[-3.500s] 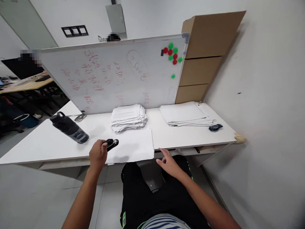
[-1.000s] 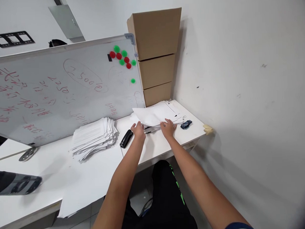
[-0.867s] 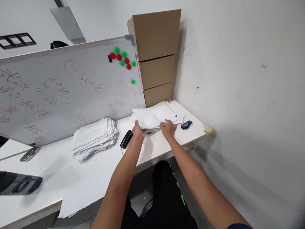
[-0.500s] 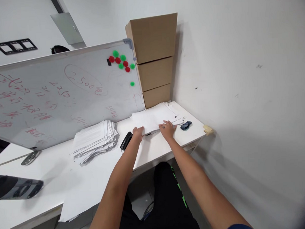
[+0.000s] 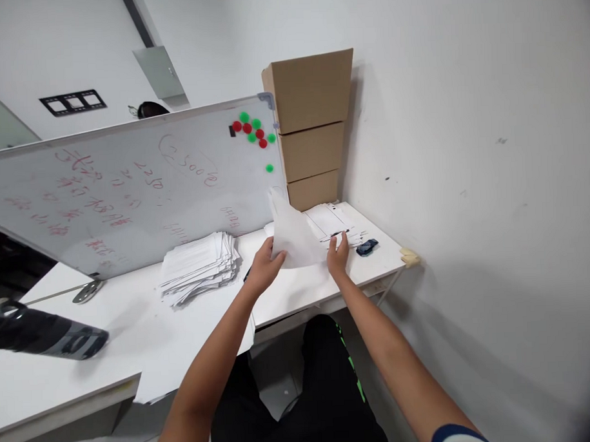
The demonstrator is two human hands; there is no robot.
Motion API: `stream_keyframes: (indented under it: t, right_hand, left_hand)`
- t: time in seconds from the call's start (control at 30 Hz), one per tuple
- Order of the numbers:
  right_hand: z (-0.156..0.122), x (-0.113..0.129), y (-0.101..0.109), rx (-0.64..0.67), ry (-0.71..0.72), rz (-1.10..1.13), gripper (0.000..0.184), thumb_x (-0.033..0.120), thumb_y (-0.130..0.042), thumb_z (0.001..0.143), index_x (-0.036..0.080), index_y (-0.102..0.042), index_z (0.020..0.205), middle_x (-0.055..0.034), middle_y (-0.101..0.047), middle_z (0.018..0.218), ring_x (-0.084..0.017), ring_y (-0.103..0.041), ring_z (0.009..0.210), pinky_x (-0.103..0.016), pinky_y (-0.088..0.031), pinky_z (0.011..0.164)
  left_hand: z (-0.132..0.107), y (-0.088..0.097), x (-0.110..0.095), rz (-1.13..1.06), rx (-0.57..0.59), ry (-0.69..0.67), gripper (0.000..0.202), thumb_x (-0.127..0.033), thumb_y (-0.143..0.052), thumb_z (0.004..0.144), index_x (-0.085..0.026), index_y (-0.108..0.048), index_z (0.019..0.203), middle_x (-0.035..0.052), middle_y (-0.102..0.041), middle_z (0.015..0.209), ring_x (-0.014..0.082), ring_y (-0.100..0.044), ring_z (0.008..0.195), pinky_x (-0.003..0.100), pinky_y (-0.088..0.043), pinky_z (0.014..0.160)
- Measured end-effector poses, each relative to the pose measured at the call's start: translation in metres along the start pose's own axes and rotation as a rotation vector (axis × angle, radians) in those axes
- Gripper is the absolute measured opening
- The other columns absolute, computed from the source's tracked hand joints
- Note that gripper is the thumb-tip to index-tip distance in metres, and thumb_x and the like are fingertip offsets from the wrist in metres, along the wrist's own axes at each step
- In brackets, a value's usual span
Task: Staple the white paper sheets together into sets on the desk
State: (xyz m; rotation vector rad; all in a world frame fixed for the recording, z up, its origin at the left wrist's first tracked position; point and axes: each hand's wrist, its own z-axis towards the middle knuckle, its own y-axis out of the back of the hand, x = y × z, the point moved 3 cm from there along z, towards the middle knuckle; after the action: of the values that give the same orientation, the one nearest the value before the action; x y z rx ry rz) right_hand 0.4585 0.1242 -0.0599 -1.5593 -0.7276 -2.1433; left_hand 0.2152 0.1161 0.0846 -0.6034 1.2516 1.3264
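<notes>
A white sheet of paper (image 5: 295,237) is raised and bowed above the desk. My left hand (image 5: 266,267) is closed on its left edge, with the thumb across the front. At the sheet's lower right corner is my right hand (image 5: 338,253), its thumb and fingers apart; the corner meets the side of this hand. Behind the raised sheet, a stack of printed papers (image 5: 331,216) lies against the cardboard boxes. A black stapler-like object (image 5: 247,275) is mostly covered by my left hand. A small dark blue object (image 5: 367,247) sits right of my right hand.
Left of my hands lies a thick, uneven paper pile (image 5: 197,266). Large white sheets (image 5: 178,354) overhang the desk's front edge. A dark bottle (image 5: 52,336) stands at left. The whiteboard (image 5: 207,205), stacked cardboard boxes (image 5: 311,143) and wall (image 5: 458,196) bound the desk (image 5: 297,295).
The top sheet has come up off the right-hand stack in my left hand, baring printed sheets underneath. My right hand has shifted slightly right. The view has turned a little left.
</notes>
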Motion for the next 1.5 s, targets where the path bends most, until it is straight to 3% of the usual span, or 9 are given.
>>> stream_keyframes:
  t: [0.1,0.2,0.37,0.5,0.8,1.0,1.1,1.3,1.5]
  right_hand:
    - [-0.025,0.008,0.003,0.331,-0.095,0.295,0.082,0.067,-0.039,0.092,0.024,-0.018,0.158,-0.0146,-0.04,0.156,-0.024,-0.041,0.142,-0.046,-0.035,0.113]
    - [-0.059,0.017,0.002,0.626,-0.221,0.521,0.081,0.063,-0.055,0.087,0.033,-0.023,0.156,-0.0097,-0.049,0.151,-0.022,-0.048,0.137,-0.046,-0.041,0.109]
    - [-0.103,0.027,-0.003,0.822,-0.526,0.588,0.079,0.058,-0.07,0.075,0.035,-0.041,0.146,-0.0079,-0.059,0.14,-0.025,-0.063,0.12,-0.043,-0.056,0.09]
    - [-0.119,0.05,-0.004,1.029,-0.51,0.625,0.072,0.043,-0.082,0.067,0.027,-0.055,0.131,-0.0078,-0.071,0.121,-0.028,-0.069,0.107,-0.043,-0.056,0.09]
    - [-0.093,0.12,0.015,0.882,-0.071,0.692,0.063,0.034,-0.086,0.063,0.027,-0.059,0.119,-0.0054,-0.07,0.121,-0.026,-0.062,0.116,-0.043,-0.048,0.104]
    - [-0.099,0.118,0.015,0.842,0.049,0.524,0.043,0.042,-0.083,0.069,0.024,-0.067,0.105,-0.0068,-0.074,0.104,-0.026,-0.066,0.098,-0.045,-0.052,0.094]
    - [-0.107,0.106,0.012,0.819,0.065,0.458,0.042,0.045,-0.082,0.07,0.023,-0.071,0.104,-0.007,-0.075,0.102,-0.027,-0.066,0.097,-0.045,-0.052,0.091]
    - [-0.12,0.088,0.0,1.042,-0.096,0.442,0.043,0.048,-0.084,0.065,0.02,-0.076,0.097,-0.0058,-0.077,0.095,-0.028,-0.069,0.094,-0.046,-0.053,0.09]
    - [-0.13,0.086,-0.009,1.071,-0.161,0.455,0.038,0.047,-0.085,0.064,0.02,-0.079,0.091,-0.0057,-0.078,0.095,-0.028,-0.07,0.092,-0.046,-0.053,0.091]
  left_hand:
    - [-0.05,0.035,-0.006,-0.05,0.038,0.067,0.04,-0.028,-0.072,0.079,-0.023,-0.065,0.117,0.0087,-0.069,0.113,0.0247,-0.065,0.105,0.035,-0.053,0.089]
    - [-0.097,0.069,-0.001,-0.128,-0.005,0.167,0.049,-0.03,-0.077,0.074,-0.023,-0.064,0.12,0.0096,-0.068,0.115,0.0258,-0.065,0.106,0.036,-0.054,0.089]
    - [-0.148,0.108,0.01,-0.113,-0.129,0.243,0.053,-0.035,-0.078,0.071,-0.022,-0.063,0.12,0.0096,-0.07,0.112,0.0276,-0.066,0.105,0.037,-0.054,0.087]
    - [-0.169,0.129,0.017,-0.036,-0.23,0.264,0.051,-0.038,-0.078,0.069,-0.022,-0.064,0.116,0.0081,-0.072,0.108,0.0275,-0.066,0.102,0.038,-0.054,0.088]
    - [-0.186,0.162,0.054,-0.054,-0.407,0.206,0.056,-0.035,-0.075,0.071,-0.02,-0.057,0.121,0.0096,-0.07,0.114,0.0272,-0.066,0.106,0.042,-0.052,0.094]
    - [-0.183,0.17,0.093,-0.033,-0.49,0.196,0.05,-0.031,-0.072,0.072,-0.019,-0.055,0.118,0.0103,-0.068,0.113,0.0251,-0.065,0.105,0.042,-0.051,0.094]
    - [-0.184,0.172,0.105,-0.019,-0.534,0.214,0.048,-0.03,-0.072,0.07,-0.02,-0.056,0.114,0.0099,-0.068,0.112,0.024,-0.064,0.105,0.04,-0.05,0.094]
    - [-0.188,0.173,0.112,-0.011,-0.476,0.27,0.046,-0.04,-0.077,0.066,-0.02,-0.061,0.103,0.007,-0.07,0.101,0.0235,-0.066,0.096,0.041,-0.051,0.09]
    - [-0.195,0.175,0.119,-0.045,-0.527,0.293,0.051,-0.05,-0.079,0.066,-0.019,-0.063,0.104,0.008,-0.071,0.101,0.0237,-0.066,0.094,0.038,-0.052,0.086]
